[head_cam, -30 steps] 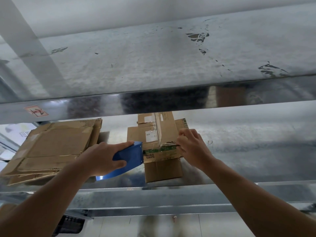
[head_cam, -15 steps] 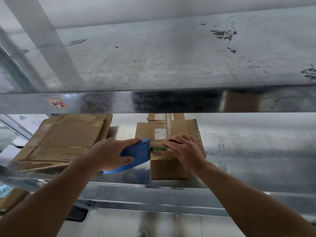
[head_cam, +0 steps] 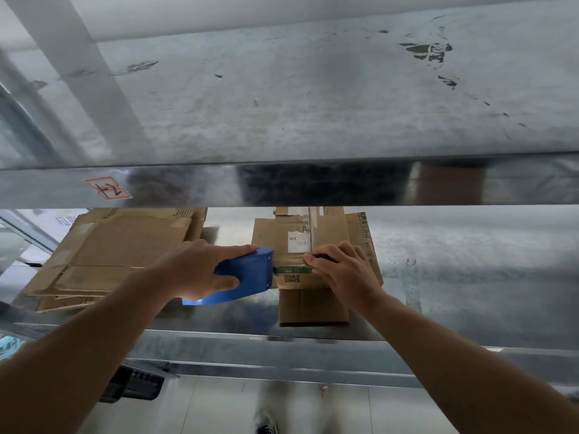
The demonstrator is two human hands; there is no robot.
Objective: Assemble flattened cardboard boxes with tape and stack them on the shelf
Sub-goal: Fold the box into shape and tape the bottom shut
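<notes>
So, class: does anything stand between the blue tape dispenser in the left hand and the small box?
Nothing visible. The tape dispenser meets the box at its left side with its front edge; the right hand presses on the box further right, not between them.

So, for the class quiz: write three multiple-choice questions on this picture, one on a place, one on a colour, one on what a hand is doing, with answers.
1. Where is the pile of flattened cardboard relative to the box being taped?
A. Left of it, on the same shelf
B. On top of it
C. On the floor

2. What colour is the tape dispenser?
A. Red
B. Blue
C. Yellow

3. What is the left hand doing?
A. Hanging free
B. Flat on the pile
C. Gripping the tape dispenser

Answers: 1 A, the pile lies left of the box on the shelf. 2 B, its body is blue. 3 C, fingers and thumb wrap it.
</notes>
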